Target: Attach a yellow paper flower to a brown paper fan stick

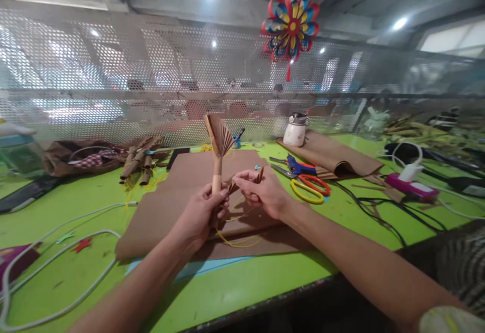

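Note:
My left hand (206, 209) is closed around the lower part of a rolled brown paper tube (217, 171), which stands nearly upright. A pleated paper fan (223, 137) spreads from the tube's top on the right. Beside it, my right hand (267, 191) pinches a small folded piece of pleated brown paper (260, 174), partly hidden by the fingers. Yellow string (242, 246) loops down below both hands. Underneath lies a large sheet of brown kraft paper (162, 209) on the green table (288, 282).
Scissors with yellow handles (306, 191) and a red-and-blue-handled pair (301, 166) lie to the right. A white jug (295, 131) stands behind. Paper rolls (138, 161) and a white cable (64, 227) are at left. Black cords (379, 211) and a magenta power strip (411, 189) sit right.

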The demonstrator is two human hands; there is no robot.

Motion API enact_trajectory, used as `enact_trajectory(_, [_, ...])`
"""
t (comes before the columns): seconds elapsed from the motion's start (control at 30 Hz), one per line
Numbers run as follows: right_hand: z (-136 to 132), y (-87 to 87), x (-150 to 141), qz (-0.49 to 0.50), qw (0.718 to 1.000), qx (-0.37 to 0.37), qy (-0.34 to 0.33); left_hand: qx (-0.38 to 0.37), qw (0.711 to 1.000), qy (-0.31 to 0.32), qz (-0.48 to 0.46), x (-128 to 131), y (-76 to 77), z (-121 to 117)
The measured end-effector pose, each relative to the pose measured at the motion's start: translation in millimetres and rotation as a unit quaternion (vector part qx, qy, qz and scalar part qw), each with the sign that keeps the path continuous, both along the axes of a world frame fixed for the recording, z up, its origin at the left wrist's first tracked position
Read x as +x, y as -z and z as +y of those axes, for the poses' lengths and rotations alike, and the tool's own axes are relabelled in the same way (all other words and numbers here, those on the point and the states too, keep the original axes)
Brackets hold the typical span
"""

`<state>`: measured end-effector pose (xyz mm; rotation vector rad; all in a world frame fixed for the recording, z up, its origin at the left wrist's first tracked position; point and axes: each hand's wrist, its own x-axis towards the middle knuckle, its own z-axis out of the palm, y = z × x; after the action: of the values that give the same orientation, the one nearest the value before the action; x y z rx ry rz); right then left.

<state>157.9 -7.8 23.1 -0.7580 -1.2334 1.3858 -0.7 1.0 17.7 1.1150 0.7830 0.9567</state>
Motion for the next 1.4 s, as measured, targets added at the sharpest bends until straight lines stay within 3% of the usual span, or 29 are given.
enact_trajectory(0.17, [-2, 1.6, -7, -0.021, 0.993, 0.02, 0.116, -0.005, 1.0, -0.011, -0.003, 0, 2.0, 0])
enact_trajectory(0.33, [-12, -11.9, -4, -0.181, 0.974, 0.091, 0.101, -0.021, 0.999, -0.017, -0.018, 0, 1.3, 0])
enact_trajectory(0.43, [-18, -12.0, -6, -0.272, 0.927, 0.214, 0.14, -0.037, 0.998, -0.016, -0.051, -1, 2.4, 1])
enact_trajectory(0.6, [-21, 7.5, -13, -0.328, 0.84, 0.392, 0.182, -0.065, 0.993, -0.029, -0.09, -4, 1.8, 3])
enact_trajectory(0.83, [-24, 12.7, -8, -0.473, 0.732, 0.466, 0.153, -0.061, 0.992, -0.013, -0.105, -8, -0.2, 7])
enact_trajectory(0.97, [-25, 16.5, -11, -0.514, 0.702, 0.47, 0.149, -0.062, 0.994, -0.025, -0.091, -7, -1.8, 4])
enact_trajectory(1.07, [-28, 20.5, -17, -0.501, 0.713, 0.47, 0.139, -0.061, 0.994, -0.035, -0.085, -5, -3.0, 1])
enact_trajectory(1.13, [-31, 18.9, -20, -0.463, 0.751, 0.457, 0.112, -0.06, 0.994, -0.046, -0.079, -5, -2.9, 2])
enact_trajectory(1.17, [-33, 16.4, -21, -0.432, 0.785, 0.433, 0.098, -0.057, 0.994, -0.051, -0.074, -5, -2.7, 3])
enact_trajectory(1.23, [-32, 9.4, -20, -0.338, 0.876, 0.333, 0.089, -0.05, 0.995, -0.059, -0.065, -6, -2.3, 5])
enact_trajectory(1.3, [-25, 2.5, -15, -0.198, 0.959, 0.177, 0.098, -0.048, 0.995, -0.059, -0.061, -7, -2.5, 5])
enact_trajectory(1.33, [-20, 0.2, -12, -0.118, 0.983, 0.096, 0.102, -0.046, 0.995, -0.057, -0.065, -6, -2.8, 4])
enact_trajectory(1.4, [-7, -0.8, -5, 0.03, 0.996, -0.028, 0.08, -0.047, 0.996, -0.041, -0.069, -5, -3.5, 2])
